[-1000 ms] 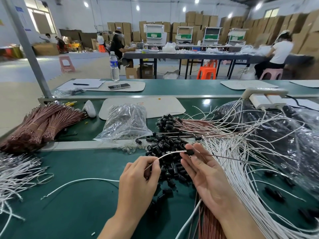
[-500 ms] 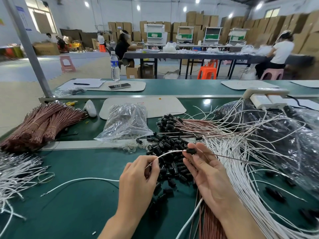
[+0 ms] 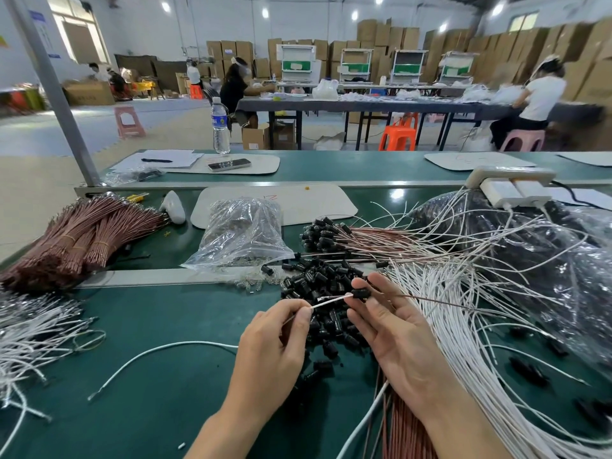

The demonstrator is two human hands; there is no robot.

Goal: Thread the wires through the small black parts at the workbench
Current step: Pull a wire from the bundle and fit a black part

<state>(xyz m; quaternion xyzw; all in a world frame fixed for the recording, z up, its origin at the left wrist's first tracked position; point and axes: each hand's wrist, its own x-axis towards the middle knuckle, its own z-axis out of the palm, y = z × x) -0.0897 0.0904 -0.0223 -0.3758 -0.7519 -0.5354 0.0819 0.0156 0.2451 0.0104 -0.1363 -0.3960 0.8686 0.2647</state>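
My left hand [image 3: 275, 346] pinches a white wire [image 3: 331, 300] near its bare tip, and the wire's tail loops away to the left over the green bench. My right hand [image 3: 394, 329] pinches a small black part [image 3: 361, 293] at its fingertips. The white wire's end meets that part, and a thin brown wire [image 3: 430, 299] runs out of it to the right. Below both hands lies a heap of loose black parts [image 3: 319, 279].
White wires [image 3: 463, 342] fan across the bench on the right, beside a large plastic bag [image 3: 546, 260]. Brown wires with black parts fitted [image 3: 357, 240] lie behind the heap. A small clear bag [image 3: 241, 236] and bundled brown wires [image 3: 76, 240] sit to the left, more white wires [image 3: 29, 339] at far left.
The white wire's tip has been pushed a little further to the black part. Both hands have stayed nearly in place.
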